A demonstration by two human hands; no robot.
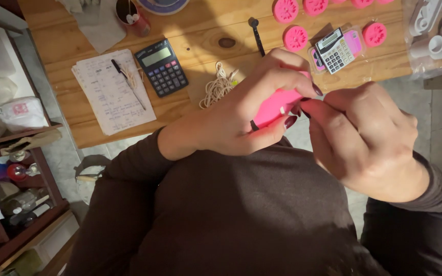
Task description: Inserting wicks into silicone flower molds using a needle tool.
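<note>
My left hand [246,110] is wrapped around a bright pink object [274,106], held above my lap near the table's front edge. A dark band or loop [254,125] shows at the pink object's lower end. My right hand [364,138] meets it from the right, with thumb and forefinger pinched at the pink object's upper right end. What the fingertips pinch is too small to tell. Both arms wear dark brown sleeves.
On the wooden table [200,36] lie a black calculator [161,67], a handwritten paper pad [112,92] with a pen [128,83], a bundle of pale string [218,87], several round pink moulds [295,38], a small pink calculator [336,49], a black spoon-like tool [256,35]. Cluttered shelves [11,153] stand at left.
</note>
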